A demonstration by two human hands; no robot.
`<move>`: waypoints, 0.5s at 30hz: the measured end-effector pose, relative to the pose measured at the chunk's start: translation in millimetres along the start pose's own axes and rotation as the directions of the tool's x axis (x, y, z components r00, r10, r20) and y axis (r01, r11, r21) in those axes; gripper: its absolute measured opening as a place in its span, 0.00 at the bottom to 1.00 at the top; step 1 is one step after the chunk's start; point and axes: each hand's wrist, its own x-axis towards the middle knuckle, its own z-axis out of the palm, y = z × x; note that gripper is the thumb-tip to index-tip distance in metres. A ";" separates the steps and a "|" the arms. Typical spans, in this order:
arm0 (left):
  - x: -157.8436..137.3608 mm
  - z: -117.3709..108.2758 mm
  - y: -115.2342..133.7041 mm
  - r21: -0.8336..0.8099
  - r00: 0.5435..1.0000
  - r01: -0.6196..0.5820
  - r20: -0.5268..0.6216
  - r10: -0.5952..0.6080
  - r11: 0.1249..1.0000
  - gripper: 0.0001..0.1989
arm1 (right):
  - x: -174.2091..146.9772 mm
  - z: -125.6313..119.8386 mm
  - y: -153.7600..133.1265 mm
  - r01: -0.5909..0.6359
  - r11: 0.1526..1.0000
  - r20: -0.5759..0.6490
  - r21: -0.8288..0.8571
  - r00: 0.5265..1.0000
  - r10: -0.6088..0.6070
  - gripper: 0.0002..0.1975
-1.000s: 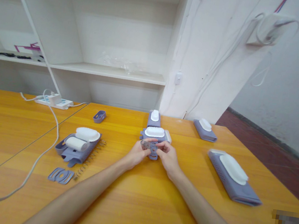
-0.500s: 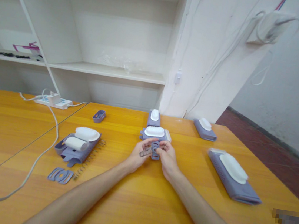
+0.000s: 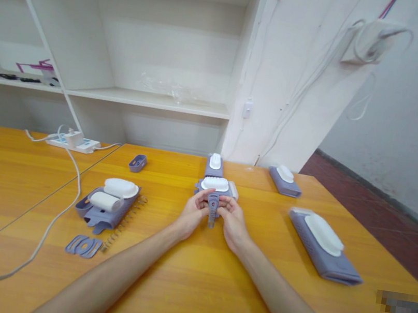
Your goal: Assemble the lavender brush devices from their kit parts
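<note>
Between my two hands is a flat purple slotted plastic plate (image 3: 213,200), with a metal coil spring (image 3: 210,221) hanging down from it toward me. My left hand (image 3: 192,213) is closed, its thumb and fingers pinching the plate's left side. On the other side my right hand (image 3: 233,221) pinches the same plate with bent fingers. The exact contact of each fingertip is partly hidden. Just beyond my hands lies a purple holder with a white bristled brush (image 3: 215,183). Off to the left, a similar slotted plate (image 3: 84,246) and a long coil spring (image 3: 124,225) rest on the table.
Left of my arms, a purple body (image 3: 105,222) carries white oval and roller-shaped parts (image 3: 106,201). Purple-and-white units (image 3: 325,235) sit at right, with another (image 3: 285,181) farther back. A small purple cup (image 3: 138,163), a power strip (image 3: 73,141) and its cable (image 3: 53,222) are also on the table.
The plate and spring have turned in my hands: the spring pointed left and now points down toward me. Both hands have stayed nearly in place.
</note>
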 end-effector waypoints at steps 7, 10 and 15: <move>-1.9 2.4 3.3 -0.002 0.999 -0.023 0.033 0.023 1.000 0.26 | -4.0 5.4 0.9 -0.018 0.993 -0.009 0.114 1.000 0.019 0.13; -3.1 2.0 3.8 0.019 0.999 -0.033 0.044 0.032 0.999 0.25 | -5.4 5.4 3.3 -0.083 0.980 0.025 0.184 0.997 0.079 0.11; -3.2 2.3 4.1 0.030 0.999 -0.014 0.040 0.013 0.999 0.25 | -3.6 2.1 7.9 -0.130 0.965 0.043 0.226 0.991 0.124 0.09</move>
